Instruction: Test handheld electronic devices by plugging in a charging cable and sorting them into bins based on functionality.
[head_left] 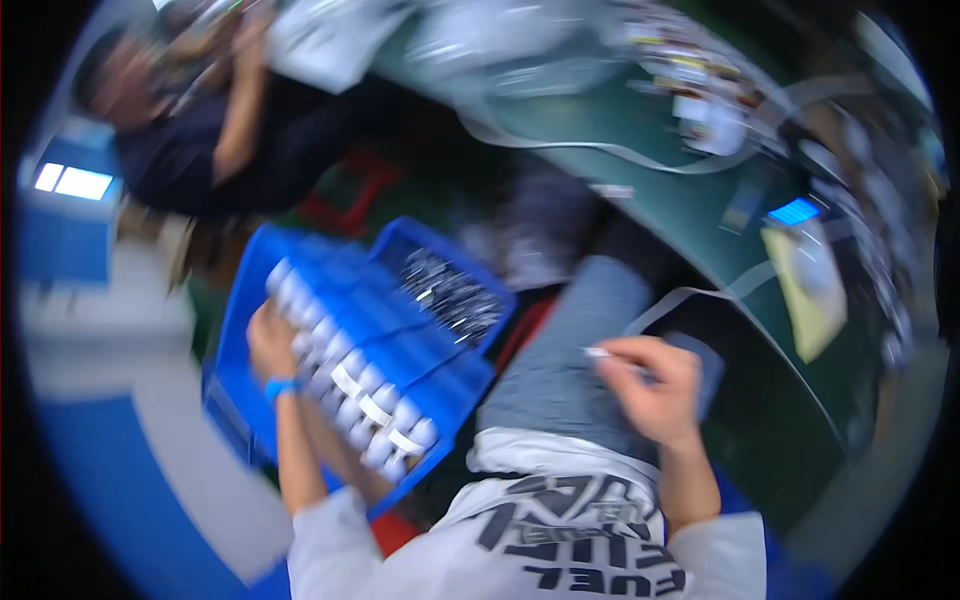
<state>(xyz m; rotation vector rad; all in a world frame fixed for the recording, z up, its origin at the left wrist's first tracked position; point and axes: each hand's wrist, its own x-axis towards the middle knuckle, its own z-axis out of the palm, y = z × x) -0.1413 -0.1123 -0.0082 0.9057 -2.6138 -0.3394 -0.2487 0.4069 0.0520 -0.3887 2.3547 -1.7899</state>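
My left hand (270, 343), with a blue band at its wrist, reaches into a large blue crate (250, 262) on my left. It touches or lies beside the far end of the packed rows of white, round-ended pieces (372, 408); blur hides what its fingers do. Over my lap, my right hand (657, 388) is closed in a pinch. A small white piece (597, 352) sticks out from its fingertips, too blurred to name. Beyond the crate's right side stands a smaller blue bin (392, 236) holding many small, shiny dark and silver parts.
A green worktable (600, 190) runs along the right, with clear plastic bags (520, 45), a pale strap (640, 155), a lit blue screen (795, 211) and a yellow-and-white packet (805, 290). At the upper left sits another person (190, 150) in dark clothes. A red stool (350, 195) is nearby.
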